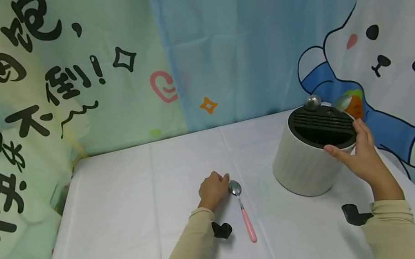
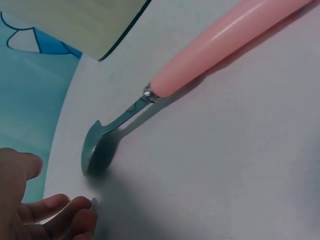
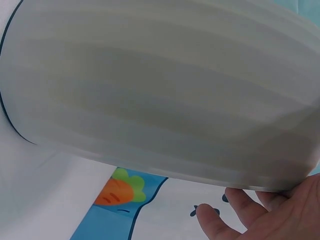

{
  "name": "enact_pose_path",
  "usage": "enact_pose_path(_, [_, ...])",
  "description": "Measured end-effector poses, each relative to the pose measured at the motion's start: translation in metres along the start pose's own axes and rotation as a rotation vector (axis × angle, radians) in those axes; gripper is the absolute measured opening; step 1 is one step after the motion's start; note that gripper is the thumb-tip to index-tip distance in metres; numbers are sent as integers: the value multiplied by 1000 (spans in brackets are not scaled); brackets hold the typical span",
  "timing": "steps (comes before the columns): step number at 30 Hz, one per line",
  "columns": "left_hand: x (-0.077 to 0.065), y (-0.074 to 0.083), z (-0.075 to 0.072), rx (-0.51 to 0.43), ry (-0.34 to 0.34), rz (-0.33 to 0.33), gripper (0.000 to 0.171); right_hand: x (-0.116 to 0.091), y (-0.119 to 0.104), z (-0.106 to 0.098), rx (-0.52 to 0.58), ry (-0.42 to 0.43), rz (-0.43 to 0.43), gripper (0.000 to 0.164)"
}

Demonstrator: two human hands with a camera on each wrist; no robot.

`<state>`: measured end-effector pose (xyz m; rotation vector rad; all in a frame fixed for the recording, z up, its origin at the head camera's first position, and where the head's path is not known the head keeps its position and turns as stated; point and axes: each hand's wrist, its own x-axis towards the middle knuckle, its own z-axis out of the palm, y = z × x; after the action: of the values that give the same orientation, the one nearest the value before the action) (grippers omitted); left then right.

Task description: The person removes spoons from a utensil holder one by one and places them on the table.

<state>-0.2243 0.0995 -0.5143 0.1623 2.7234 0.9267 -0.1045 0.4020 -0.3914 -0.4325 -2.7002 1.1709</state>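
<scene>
A spoon with a pink handle and a metal bowl lies on the white table. My left hand is beside the bowl end, its fingers loosely bent. In the left wrist view the thumb stands apart from the fingers, and the spoon's bowl lies just beyond them. To the right stands a light ribbed utensil holder with a black slotted top. My right hand touches its upper right side, thumb near the front rim and fingers farther back. The right wrist view shows the fingers fairly straight along the holder's side.
Two metal spoon heads stick up from the back of the holder's top. The creased white tablecloth reaches the printed curtains behind. Black wrist mounts sit on both sleeves.
</scene>
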Motion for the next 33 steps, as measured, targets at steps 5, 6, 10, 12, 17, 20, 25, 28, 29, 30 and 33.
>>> enact_pose_path(5, [7, 11, -4, 16, 14, -1, 42, 0, 0, -3, -7, 5, 9, 98])
enact_pose_path(6, [8, 13, -4, 14, 20, 5, 43, 0, 0, -3, -8, 7, 9, 98])
enact_pose_path(10, [13, 27, -7, -7, 39, 43, 48, 0, 0, -3, -9, 10, -4, 98])
enact_pose_path(12, [16, 36, -8, -14, 42, 70, 50, 0, 0, -2, -8, 8, -10, 98])
enact_pose_path(17, [24, 69, -15, -3, 40, 141, 54, -2, 0, -2, -4, 7, -9, 99])
enact_pose_path(20, [27, 95, -23, 11, 46, 181, 54, -2, -1, -3, 0, 7, -10, 99])
enact_pose_path(25, [31, 136, -34, 3, 52, 259, 53, -3, -1, -6, -5, 8, -10, 99])
enact_pose_path(28, [31, 157, -35, 0, 54, 316, 53, -4, -1, -7, -4, 8, -6, 100])
enact_pose_path(29, [31, 163, -36, 10, 59, 334, 53, -4, -1, -7, -1, 10, -9, 99])
enact_pose_path(30, [31, 169, -37, 19, 62, 354, 53, -4, -2, -6, 0, 9, -10, 100])
enact_pose_path(33, [30, 185, -38, 78, 89, 421, 52, -5, -3, -4, 7, 3, -11, 100])
